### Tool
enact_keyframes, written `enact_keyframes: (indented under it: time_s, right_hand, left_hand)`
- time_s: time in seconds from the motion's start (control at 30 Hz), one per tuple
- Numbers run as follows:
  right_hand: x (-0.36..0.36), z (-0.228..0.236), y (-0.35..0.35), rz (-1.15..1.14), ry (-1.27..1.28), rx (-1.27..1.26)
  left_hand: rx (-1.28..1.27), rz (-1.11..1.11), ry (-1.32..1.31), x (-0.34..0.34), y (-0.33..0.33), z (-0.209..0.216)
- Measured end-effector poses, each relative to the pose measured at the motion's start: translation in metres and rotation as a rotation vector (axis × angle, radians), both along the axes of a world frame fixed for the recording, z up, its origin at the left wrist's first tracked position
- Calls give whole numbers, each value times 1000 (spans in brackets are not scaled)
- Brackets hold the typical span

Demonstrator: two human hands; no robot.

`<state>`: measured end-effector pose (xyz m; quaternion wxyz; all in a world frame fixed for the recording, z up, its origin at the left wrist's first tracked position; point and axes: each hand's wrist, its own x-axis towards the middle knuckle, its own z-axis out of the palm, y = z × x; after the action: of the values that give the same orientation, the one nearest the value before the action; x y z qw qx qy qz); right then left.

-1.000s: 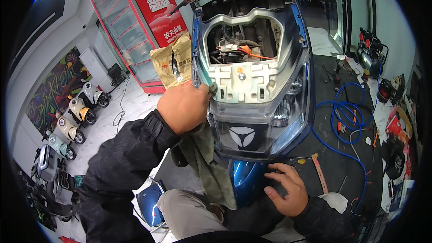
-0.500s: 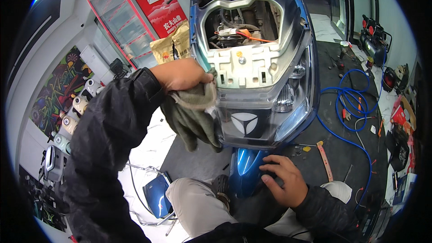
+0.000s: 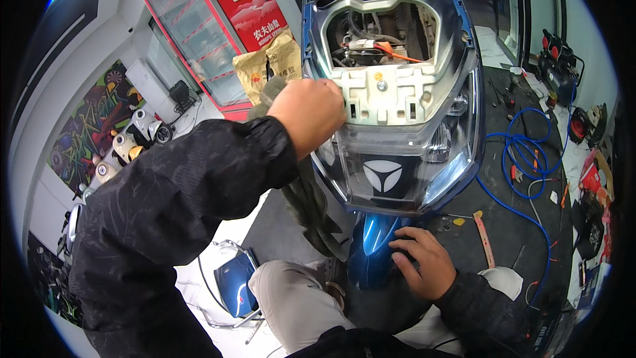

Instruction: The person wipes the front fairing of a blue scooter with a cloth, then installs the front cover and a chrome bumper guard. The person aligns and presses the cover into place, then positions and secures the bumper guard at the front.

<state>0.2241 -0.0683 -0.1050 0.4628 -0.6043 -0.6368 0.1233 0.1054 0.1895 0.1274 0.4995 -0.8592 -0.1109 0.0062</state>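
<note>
Clock laid over the head view, twelve at the top.

Nearest, six to seven: pale trouser leg (image 3: 291, 305). Beside it at seven, a chair with a blue seat (image 3: 235, 285); a knee swung out that way could knock it.

Between four and five: right hand (image 3: 424, 268), fingers a little apart, nothing held. It sits just beside the blue fender (image 3: 368, 252) at five; contact cannot be told. If it is bearing weight there, a smooth curved shell offers poor purchase, so a slip seems possible.

Near centre, toward twelve: left hand (image 3: 310, 111), fingers clamped on a grey-green cloth (image 3: 308, 205), fingertips hidden. The cloth bunches up toward eleven and its long tail hangs toward six, along the scooter's front. Loose slack is the main worry: the tail could snag on an edge or pick up grit from low down; grit in the weave could then scratch the clear lamp cover (image 3: 430, 182) at three.

Knuckles lie against the pale bracket panel (image 3: 364, 89) at one; hard rims there could scrape skin. Above it, an orange connector (image 3: 384, 46) lies exposed in the opening; cloth straying in could tug it.

Farther, eleven: gold bag (image 3: 286, 56), close behind the cloth in view; touching or apart, cannot tell.

Right, three: looped blue hose (image 3: 520, 138) on the floor, a trip risk underfoot.
</note>
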Motion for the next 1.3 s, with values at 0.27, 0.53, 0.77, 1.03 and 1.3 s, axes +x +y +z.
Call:
enact_keyframes:
  time_s: [0.27,0.53,0.77,1.03,1.3]
  right_hand:
    - [-10,0,0,45,-27,0]
    - [-9,-7,6,62,-14,-23]
    - [-8,-11,9,63,-4,-46]
    - [12,-12,-28,51,192,-153]
    - [8,-40,-35,138,251,-592]
  left_hand:
    - [-817,392,-30,15,9,30]
    - [-2247,637,-993,-2,20,0]
    - [-3032,183,-1119,-18,36,-59]
    - [-3066,-279,-1718,-86,50,-146]
    - [-2785,161,-2115,-67,21,-201]
